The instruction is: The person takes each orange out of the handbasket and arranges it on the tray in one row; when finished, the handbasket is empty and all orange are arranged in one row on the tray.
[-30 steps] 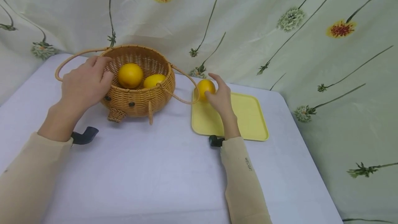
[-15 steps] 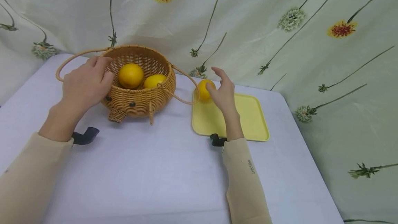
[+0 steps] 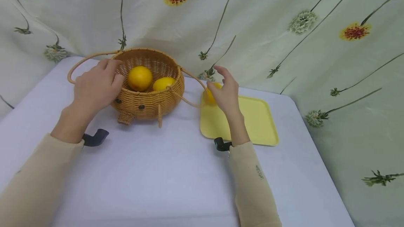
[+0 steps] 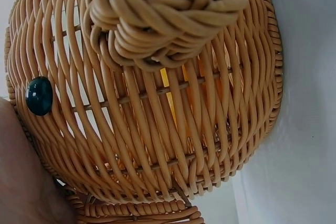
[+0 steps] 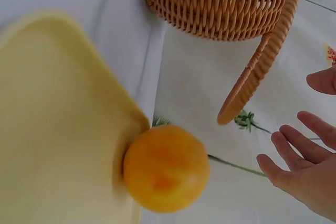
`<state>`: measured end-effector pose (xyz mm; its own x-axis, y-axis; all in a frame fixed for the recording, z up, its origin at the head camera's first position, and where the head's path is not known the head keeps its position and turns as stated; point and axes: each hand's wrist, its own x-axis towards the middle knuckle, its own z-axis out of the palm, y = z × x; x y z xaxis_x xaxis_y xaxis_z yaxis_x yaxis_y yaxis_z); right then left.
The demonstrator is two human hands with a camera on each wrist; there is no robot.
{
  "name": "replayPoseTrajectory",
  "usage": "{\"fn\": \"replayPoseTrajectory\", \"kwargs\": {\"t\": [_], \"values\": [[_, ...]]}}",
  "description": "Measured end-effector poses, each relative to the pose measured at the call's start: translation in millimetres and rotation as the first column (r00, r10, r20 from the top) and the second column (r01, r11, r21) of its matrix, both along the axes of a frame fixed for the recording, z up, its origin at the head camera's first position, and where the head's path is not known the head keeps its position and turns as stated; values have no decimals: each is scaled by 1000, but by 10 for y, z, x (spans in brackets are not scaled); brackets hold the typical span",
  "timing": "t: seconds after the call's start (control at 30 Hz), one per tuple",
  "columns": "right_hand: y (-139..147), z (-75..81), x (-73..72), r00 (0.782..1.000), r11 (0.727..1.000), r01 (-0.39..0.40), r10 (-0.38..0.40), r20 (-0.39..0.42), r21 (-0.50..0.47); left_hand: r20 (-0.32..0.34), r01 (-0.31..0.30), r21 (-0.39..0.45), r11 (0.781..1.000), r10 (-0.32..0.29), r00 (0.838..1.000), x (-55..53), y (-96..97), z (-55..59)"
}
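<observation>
A round wicker basket (image 3: pixel 148 104) with an animal face stands at the back left. It holds an orange (image 3: pixel 140 78) and a yellow fruit like a lemon (image 3: pixel 164 82). My left hand (image 3: pixel 98 85) grips the basket's left rim, fingers over the edge. Another orange (image 5: pixel 167 169) sits at the far left corner of a yellow tray (image 3: pixel 255 122), partly hidden in the head view by my right hand (image 3: pixel 228 92). That hand hovers over it with fingers spread. In the right wrist view its fingers are apart from the orange.
The basket's right handle loop (image 3: pixel 189 101) hangs out toward the tray's corner. A second loop (image 3: pixel 74 67) sticks out at the left. Behind the white table (image 3: pixel 157 178) hangs a flowered cloth (image 3: pixel 252 27). A dark curved piece (image 3: pixel 96 138) shows by each wrist.
My right hand has drawn up and away from the orange, its fingers opening wider. The orange stays at the tray's corner. My left hand keeps its grip on the basket; the head view has shifted slightly.
</observation>
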<state>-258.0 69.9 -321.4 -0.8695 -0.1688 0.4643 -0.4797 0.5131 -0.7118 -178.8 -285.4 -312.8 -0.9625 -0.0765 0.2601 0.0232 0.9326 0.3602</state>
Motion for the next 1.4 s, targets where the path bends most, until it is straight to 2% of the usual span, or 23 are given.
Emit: {"fn": "replayPoseTrajectory", "kwargs": {"t": [0.13,0.27,0.47,0.6,0.77,0.9,1.0,1.07,1.23,1.4], "values": [[-174,186,28,998,998,-59,59,-11,-1,-26,7,10,1000,-7,1000,-1,41,8],[-391,363,48,995,996,-92,93,34,-6,-19,1,8,1000,-1,1000,16,37,1],[-720,520,64,984,987,-162,161,79,12,-11,-11,2,1000,11,1000,34,14,-5],[-896,538,67,974,978,-204,198,108,49,-2,-19,-1,1000,19,1000,25,12,-20],[-1092,547,76,972,968,-219,205,115,123,-9,-22,1,1000,22,1000,20,38,-33],[-1306,577,56,964,943,-252,226,139,216,-18,-24,-5,1000,24,1000,36,36,-18],[-1448,571,24,947,924,-297,252,197,243,0,-20,-7,1000,20,1000,40,21,-12],[-1517,550,8,935,919,-322,271,229,228,7,-17,-8,1000,17,1000,43,9,-8],[-1665,509,-35,919,917,-326,252,302,228,5,-11,-9,1000,11,1000,27,1,6],[-1787,483,-94,908,897,-310,180,379,316,-2,-7,9,1000,7,1000,17,24,-1]]}}
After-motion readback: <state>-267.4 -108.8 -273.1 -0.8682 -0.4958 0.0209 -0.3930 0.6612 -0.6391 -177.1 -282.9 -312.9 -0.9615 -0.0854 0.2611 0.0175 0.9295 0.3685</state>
